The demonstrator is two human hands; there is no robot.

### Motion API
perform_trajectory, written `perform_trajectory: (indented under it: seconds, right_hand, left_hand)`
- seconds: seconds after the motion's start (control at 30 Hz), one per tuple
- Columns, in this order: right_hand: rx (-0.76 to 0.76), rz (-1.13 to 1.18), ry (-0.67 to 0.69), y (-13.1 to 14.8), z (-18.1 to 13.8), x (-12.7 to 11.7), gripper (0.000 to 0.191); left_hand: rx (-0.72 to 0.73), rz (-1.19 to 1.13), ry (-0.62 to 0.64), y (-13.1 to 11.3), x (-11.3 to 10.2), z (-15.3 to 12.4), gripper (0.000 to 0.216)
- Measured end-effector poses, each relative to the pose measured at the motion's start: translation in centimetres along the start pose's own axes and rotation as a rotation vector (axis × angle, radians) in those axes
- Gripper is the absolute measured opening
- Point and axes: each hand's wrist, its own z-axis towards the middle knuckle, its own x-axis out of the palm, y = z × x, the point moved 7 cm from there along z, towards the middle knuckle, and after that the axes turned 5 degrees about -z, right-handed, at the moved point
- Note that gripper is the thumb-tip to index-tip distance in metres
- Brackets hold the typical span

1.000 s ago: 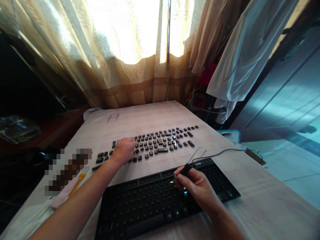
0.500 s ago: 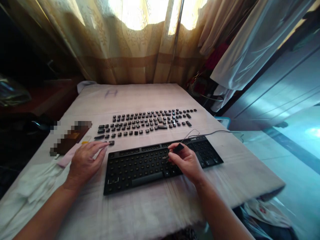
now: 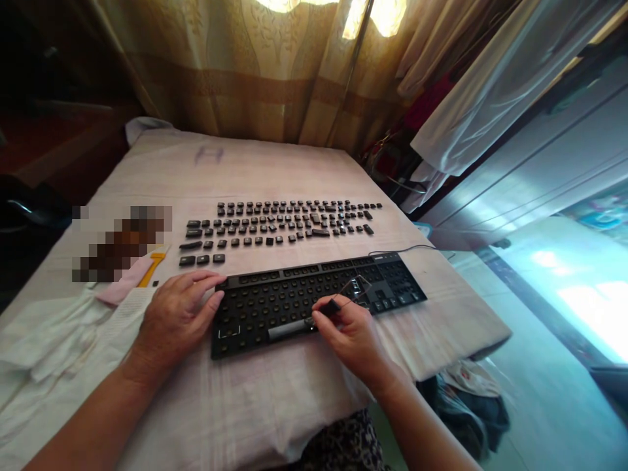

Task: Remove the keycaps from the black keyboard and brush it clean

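Head-camera view looks down on a table draped in a pale cloth (image 3: 275, 405), and the only writing that can be read is a faint purple "H" (image 3: 209, 154) marked on the cloth at the far end; any lettering on the keyboard or keycaps is too small to make out. A black keyboard (image 3: 275, 307) with most of its keycaps off lies across the near middle of the table, its cable (image 3: 409, 248) leading off the far right corner. Beyond it the loose black keycaps (image 3: 279, 224) are laid out in rows on the cloth.

The left hand (image 3: 174, 320) lies palm down at the keyboard's left end, fingers loosely spread and not gripping, with the index finger and thumb touching the keyboard's left edge. The right hand (image 3: 350, 333) hovers over the keyboard's lower middle, fingers pinched closed on the dark handle of a wire keycap puller (image 3: 343, 299), whose thin loops point away toward the right half of the keyboard. Just left of its fingertips the long space bar (image 3: 289, 329) sits in place in the bottom row.

To the left of the left hand lie a pink cloth (image 3: 122, 288) and a yellow tool (image 3: 150, 269), partly under it.
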Motion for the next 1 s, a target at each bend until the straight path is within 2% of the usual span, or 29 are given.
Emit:
perform_trajectory:
  seconds: [0.2,0.37,0.47,0.6,0.73,0.87,0.93,1.0]
  right_hand:
    - [-0.037,-0.174,-0.096,0.7,-0.5,-0.1,0.012]
    - [-0.122,-0.221,-0.222,1.1,-1.2,0.0,0.011]
    - [-0.163,-0.257,-0.246,1.4,-1.5,0.4,0.010]
    - [-0.202,-0.305,-0.203,2.0,-1.3,0.7,0.010]
    - [-0.287,-0.361,-0.003,2.5,-0.5,0.9,0.018]
    - [-0.339,-0.330,0.173,2.2,0.2,1.4,0.022]
    - [-0.313,-0.310,0.161,1.6,0.5,1.5,0.026]
    - [-0.306,-0.330,0.071,1.3,0.6,1.5,0.031]
  left_hand:
    - [-0.008,-0.042,0.022,-0.5,0.4,-0.3,0.029]
    - [0.009,-0.034,0.024,-0.8,0.4,-0.2,0.032]
    - [0.036,-0.026,0.014,-0.9,0.3,-0.2,0.031]
    - [0.046,-0.025,0.007,-0.9,0.2,-0.3,0.032]
    - [0.043,-0.029,0.040,-1.4,0.6,-0.4,0.033]
    - [0.105,-0.034,0.103,-2.3,1.5,-0.8,0.044]
    - [0.148,-0.034,0.144,-2.7,2.1,-1.1,0.051]
    - [0.178,-0.026,0.192,-3.1,2.7,-1.5,0.057]
